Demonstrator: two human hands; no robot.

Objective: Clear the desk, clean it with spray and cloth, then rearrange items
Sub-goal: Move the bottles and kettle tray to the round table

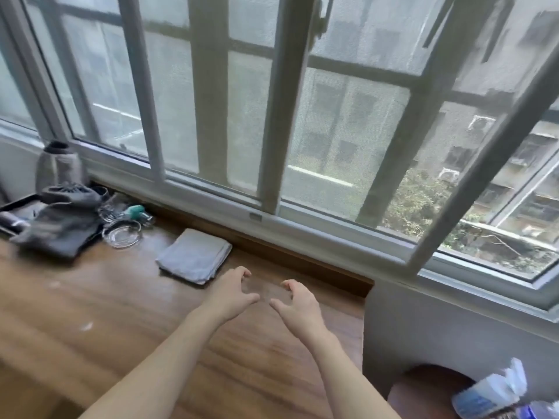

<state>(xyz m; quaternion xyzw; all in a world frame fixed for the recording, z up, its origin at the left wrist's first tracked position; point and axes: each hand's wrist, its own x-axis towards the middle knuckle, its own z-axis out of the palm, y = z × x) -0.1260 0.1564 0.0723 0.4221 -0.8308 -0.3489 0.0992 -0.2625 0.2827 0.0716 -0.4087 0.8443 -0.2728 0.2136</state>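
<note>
My left hand [231, 293] and my right hand [298, 303] reach side by side over the far right part of the wooden desk [90, 313]. Their fingers curl toward each other around a faint clear glass dish [266, 290], which is hard to make out against the wood. A folded pale grey cloth [195, 260] lies flat just left of my left hand, near the window ledge. No spray bottle shows on the desk.
At the far left stand a black tray [15, 207], a dark folded garment [60, 231], a grey flask [57, 167], a clear glass ashtray [122, 235] and small clear items [127, 211]. The window frame [272, 219] runs behind. A plastic-wrapped pack [490, 391] sits on a stool at lower right.
</note>
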